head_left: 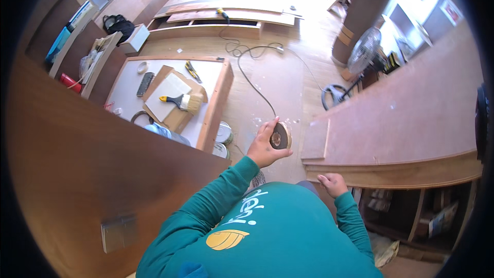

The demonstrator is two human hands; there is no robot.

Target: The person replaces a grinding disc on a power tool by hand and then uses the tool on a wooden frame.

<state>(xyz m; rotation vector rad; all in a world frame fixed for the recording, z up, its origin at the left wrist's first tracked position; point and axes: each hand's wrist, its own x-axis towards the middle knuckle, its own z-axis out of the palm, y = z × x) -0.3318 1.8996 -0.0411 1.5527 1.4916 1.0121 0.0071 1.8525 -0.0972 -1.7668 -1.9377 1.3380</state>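
Observation:
My left hand (263, 147) grips a round, flat roll of tape (278, 137) by its edges, thumb on the near side and fingers on the far side. The roll has a dark brown face, a coppery core and a pale golden rim. It is held up in front of my body, above the floor. My right hand (335, 185) hangs lower, at the right of my body, with its fingers curled in and nothing showing in them. Close beside it is the front edge of a large wooden panel (391, 172).
On the left, a white-topped wooden worktable (216, 105) bears a paintbrush (181, 103), pliers (193, 72) and a bottle (167, 134). Cans (224, 133) stand beside it. A dark cable (252, 80) crosses the floor. Boards (226, 15) lie far ahead; a fan (365, 51) stands right.

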